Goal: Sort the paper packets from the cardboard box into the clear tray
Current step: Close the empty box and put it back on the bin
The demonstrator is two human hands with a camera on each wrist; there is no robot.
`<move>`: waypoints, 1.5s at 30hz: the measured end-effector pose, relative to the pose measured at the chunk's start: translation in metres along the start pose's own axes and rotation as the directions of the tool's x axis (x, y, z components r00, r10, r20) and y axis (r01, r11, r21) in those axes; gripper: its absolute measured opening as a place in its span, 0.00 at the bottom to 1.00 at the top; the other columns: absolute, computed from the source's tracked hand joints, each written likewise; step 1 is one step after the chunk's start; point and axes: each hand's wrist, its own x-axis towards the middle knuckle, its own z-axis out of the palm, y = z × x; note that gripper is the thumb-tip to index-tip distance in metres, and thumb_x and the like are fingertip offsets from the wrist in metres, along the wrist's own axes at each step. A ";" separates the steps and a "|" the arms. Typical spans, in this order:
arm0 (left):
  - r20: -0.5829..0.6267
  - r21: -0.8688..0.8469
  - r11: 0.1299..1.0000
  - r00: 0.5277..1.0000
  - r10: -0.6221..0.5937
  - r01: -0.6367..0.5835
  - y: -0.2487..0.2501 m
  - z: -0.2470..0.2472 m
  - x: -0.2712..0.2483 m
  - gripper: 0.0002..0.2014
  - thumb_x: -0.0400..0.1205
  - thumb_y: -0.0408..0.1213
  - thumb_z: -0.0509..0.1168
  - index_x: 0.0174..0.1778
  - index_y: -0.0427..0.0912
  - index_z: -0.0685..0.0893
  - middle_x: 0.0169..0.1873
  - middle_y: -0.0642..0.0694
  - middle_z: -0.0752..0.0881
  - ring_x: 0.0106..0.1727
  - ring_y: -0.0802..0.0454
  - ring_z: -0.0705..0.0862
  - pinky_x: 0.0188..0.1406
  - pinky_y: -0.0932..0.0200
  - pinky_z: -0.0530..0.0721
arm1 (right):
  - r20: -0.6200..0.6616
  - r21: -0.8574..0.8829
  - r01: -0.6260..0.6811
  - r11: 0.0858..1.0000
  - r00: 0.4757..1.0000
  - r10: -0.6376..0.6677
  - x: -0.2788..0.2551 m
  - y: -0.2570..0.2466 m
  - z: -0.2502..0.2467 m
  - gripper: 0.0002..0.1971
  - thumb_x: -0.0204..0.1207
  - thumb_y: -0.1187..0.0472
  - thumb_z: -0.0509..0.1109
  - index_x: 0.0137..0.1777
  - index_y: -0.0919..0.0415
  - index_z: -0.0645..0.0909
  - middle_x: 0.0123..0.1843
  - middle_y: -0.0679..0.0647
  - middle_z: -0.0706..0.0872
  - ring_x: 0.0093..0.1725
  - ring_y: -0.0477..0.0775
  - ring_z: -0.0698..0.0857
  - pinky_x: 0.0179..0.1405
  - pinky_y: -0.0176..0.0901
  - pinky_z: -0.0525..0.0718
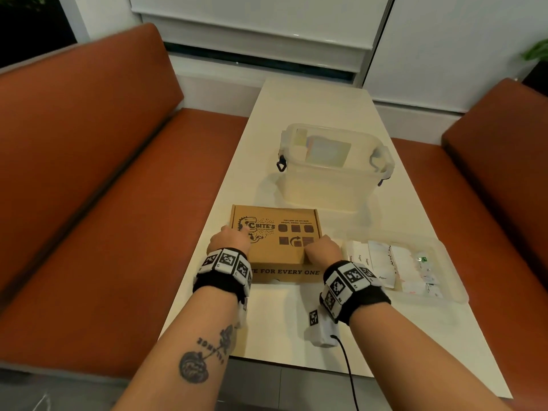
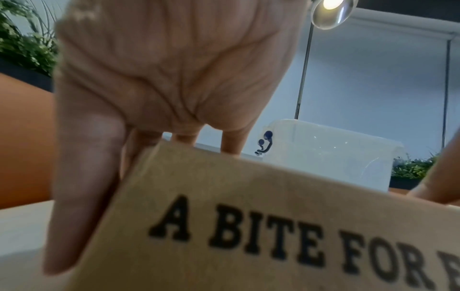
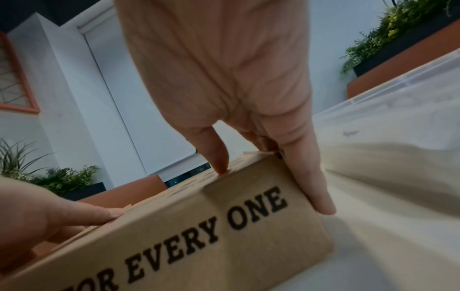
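The brown cardboard box lies with its lid down on the near middle of the table; its front reads "A BITE FOR EVERY ONE". My left hand sits at its left edge, fingertips on the lid and one straight finger down the side. At the right edge my right hand has a fingertip pressing on the lid and another finger along the side wall. The clear tray just right of the box holds rows of white paper packets.
A clear lidded tub with blue latches stands behind the box. The narrow cream table runs between two orange benches. A black cable hangs off my right wrist toward the near edge.
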 end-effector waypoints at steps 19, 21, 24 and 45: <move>-0.321 -0.006 0.987 0.935 0.151 -0.162 0.031 -0.085 -0.037 0.21 0.86 0.55 0.54 0.52 0.40 0.80 0.38 0.46 0.82 0.31 0.54 0.76 0.21 0.62 0.66 | -0.170 0.168 0.342 0.925 0.934 -0.314 -0.032 -0.029 -0.050 0.16 0.81 0.60 0.59 0.66 0.65 0.68 0.60 0.59 0.81 0.49 0.54 0.78 0.28 0.34 0.72; -0.384 -0.030 0.972 0.900 0.205 -0.234 0.047 -0.096 -0.044 0.21 0.86 0.55 0.53 0.53 0.41 0.80 0.41 0.46 0.83 0.32 0.55 0.75 0.22 0.63 0.65 | -0.225 0.177 0.397 0.901 0.907 -0.356 -0.032 -0.041 -0.069 0.16 0.82 0.59 0.59 0.66 0.65 0.68 0.60 0.60 0.80 0.48 0.53 0.78 0.28 0.34 0.73; -0.453 -0.078 0.935 0.847 0.277 -0.347 0.080 -0.102 -0.048 0.21 0.87 0.53 0.53 0.57 0.40 0.81 0.50 0.44 0.85 0.45 0.47 0.80 0.36 0.58 0.71 | -0.303 0.191 0.444 0.875 0.875 -0.378 -0.023 -0.056 -0.103 0.18 0.81 0.60 0.60 0.68 0.66 0.68 0.63 0.61 0.80 0.51 0.55 0.77 0.42 0.41 0.76; -0.322 -0.017 0.810 0.770 0.551 -0.586 0.220 -0.037 0.037 0.25 0.88 0.41 0.53 0.83 0.48 0.59 0.64 0.33 0.81 0.62 0.36 0.81 0.58 0.49 0.80 | -0.311 0.002 0.377 0.926 0.880 -0.358 0.110 -0.059 -0.180 0.30 0.82 0.65 0.54 0.84 0.51 0.53 0.74 0.61 0.74 0.68 0.62 0.76 0.69 0.51 0.76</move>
